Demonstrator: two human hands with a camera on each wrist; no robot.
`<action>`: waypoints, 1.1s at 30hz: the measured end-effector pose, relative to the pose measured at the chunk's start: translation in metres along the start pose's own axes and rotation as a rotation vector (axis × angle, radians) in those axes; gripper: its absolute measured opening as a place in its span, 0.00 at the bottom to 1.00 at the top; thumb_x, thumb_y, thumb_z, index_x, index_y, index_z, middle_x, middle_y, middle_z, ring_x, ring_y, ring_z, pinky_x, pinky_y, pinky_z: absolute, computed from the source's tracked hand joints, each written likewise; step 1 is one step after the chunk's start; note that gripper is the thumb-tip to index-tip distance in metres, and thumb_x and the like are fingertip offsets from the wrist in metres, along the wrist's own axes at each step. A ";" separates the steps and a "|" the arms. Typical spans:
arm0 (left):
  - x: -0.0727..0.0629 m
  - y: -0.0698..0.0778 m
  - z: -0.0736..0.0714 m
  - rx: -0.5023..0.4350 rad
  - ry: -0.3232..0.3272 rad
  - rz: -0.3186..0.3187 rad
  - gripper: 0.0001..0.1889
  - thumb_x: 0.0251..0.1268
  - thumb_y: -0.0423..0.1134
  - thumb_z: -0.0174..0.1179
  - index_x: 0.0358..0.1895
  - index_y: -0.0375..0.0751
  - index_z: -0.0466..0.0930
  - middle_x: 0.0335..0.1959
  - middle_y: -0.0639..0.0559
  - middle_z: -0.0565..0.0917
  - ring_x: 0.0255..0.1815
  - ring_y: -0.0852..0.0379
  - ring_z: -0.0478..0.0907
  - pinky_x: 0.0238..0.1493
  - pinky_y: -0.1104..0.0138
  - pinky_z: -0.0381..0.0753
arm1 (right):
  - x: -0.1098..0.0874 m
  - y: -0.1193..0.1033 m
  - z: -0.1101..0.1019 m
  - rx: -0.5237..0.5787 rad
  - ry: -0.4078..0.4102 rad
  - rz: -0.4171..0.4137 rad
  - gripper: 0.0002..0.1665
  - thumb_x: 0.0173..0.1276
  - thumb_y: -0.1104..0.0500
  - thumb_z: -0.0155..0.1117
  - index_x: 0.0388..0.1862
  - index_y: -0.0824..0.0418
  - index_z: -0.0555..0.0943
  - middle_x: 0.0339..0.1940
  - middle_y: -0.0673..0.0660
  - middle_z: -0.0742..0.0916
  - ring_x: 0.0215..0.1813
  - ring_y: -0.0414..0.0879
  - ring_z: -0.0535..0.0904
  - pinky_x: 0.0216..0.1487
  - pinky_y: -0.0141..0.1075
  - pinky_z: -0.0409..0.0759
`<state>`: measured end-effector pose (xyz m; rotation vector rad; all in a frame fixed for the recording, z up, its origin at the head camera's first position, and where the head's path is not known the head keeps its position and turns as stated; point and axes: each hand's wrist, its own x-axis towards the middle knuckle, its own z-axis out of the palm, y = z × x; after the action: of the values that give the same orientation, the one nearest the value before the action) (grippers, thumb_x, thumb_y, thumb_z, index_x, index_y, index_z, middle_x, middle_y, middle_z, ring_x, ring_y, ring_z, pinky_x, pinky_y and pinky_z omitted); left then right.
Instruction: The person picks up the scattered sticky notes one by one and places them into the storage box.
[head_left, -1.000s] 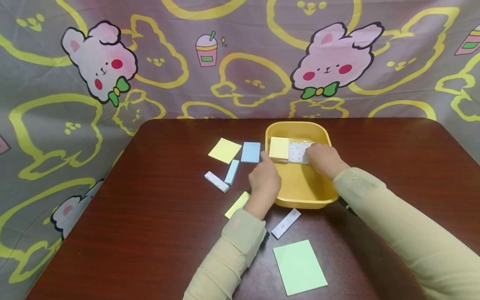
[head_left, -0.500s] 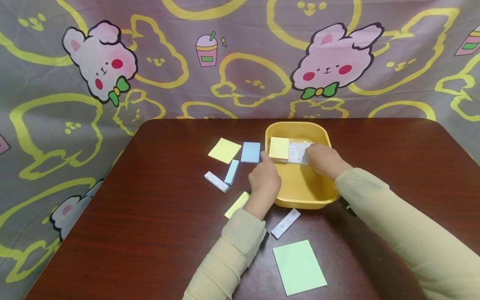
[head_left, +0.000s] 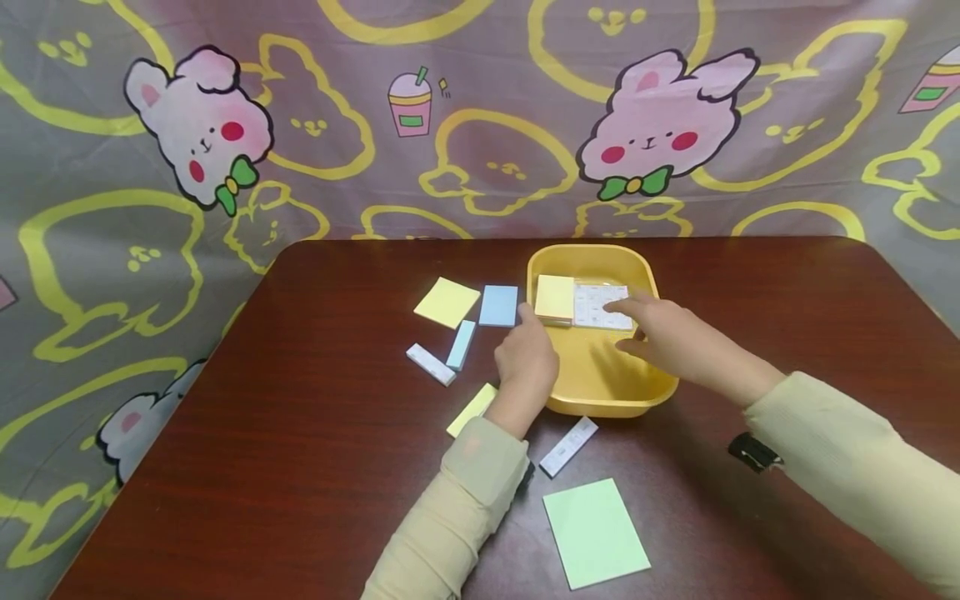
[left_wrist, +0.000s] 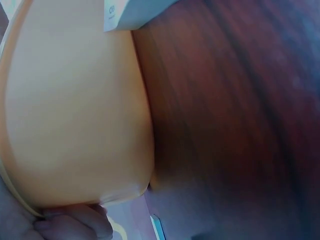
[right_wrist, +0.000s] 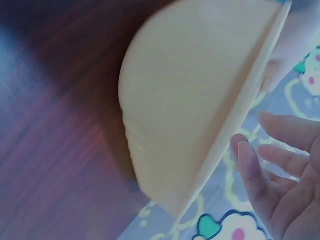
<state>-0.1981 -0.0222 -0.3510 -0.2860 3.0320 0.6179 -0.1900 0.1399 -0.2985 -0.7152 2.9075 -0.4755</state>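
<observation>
Our left hand [head_left: 527, 358] clamps its fingers on the rim of the yellow bin [head_left: 592, 367]. Our right hand [head_left: 663, 333] hangs over it, fingers apart; the white pad [head_left: 591, 304] (printed in a grid) lies inside near their tips, the yellow pad [head_left: 555, 295] left of them.

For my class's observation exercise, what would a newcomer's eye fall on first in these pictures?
Probably the yellow tub toward the far edge of the table, the left hand gripping its left side, the right hand over its right. Next come the cartoon rabbits on the cloth behind, then the pale green notepad low in the head view.
</observation>
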 end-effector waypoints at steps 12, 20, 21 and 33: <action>-0.001 0.000 0.001 0.010 -0.005 0.002 0.19 0.64 0.36 0.56 0.56 0.40 0.63 0.33 0.44 0.86 0.32 0.49 0.85 0.33 0.60 0.81 | -0.054 -0.033 0.018 0.009 0.095 -0.082 0.22 0.53 0.61 0.74 0.47 0.62 0.79 0.41 0.57 0.85 0.30 0.39 0.76 0.31 0.34 0.76; -0.001 0.000 -0.001 0.007 -0.003 0.000 0.19 0.63 0.36 0.57 0.55 0.41 0.63 0.32 0.44 0.86 0.31 0.50 0.84 0.31 0.60 0.79 | -0.080 -0.034 0.050 0.067 0.070 -0.163 0.17 0.51 0.59 0.76 0.39 0.55 0.80 0.33 0.45 0.82 0.30 0.33 0.75 0.30 0.29 0.75; -0.001 0.000 -0.001 0.005 -0.006 -0.001 0.19 0.64 0.36 0.57 0.55 0.41 0.62 0.32 0.44 0.86 0.31 0.50 0.84 0.31 0.60 0.80 | -0.083 -0.034 0.054 0.068 0.053 -0.173 0.16 0.51 0.59 0.76 0.38 0.53 0.80 0.33 0.44 0.81 0.30 0.32 0.75 0.30 0.28 0.75; -0.002 0.001 -0.002 0.015 -0.014 -0.008 0.19 0.64 0.36 0.56 0.55 0.41 0.63 0.33 0.45 0.86 0.31 0.50 0.84 0.31 0.60 0.79 | -0.095 -0.033 0.088 0.057 -0.188 -0.118 0.35 0.32 0.45 0.81 0.42 0.50 0.76 0.34 0.44 0.73 0.28 0.35 0.69 0.28 0.33 0.70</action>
<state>-0.1959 -0.0217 -0.3488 -0.2925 3.0188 0.5941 -0.0763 0.1321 -0.3675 -0.8760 2.6782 -0.4731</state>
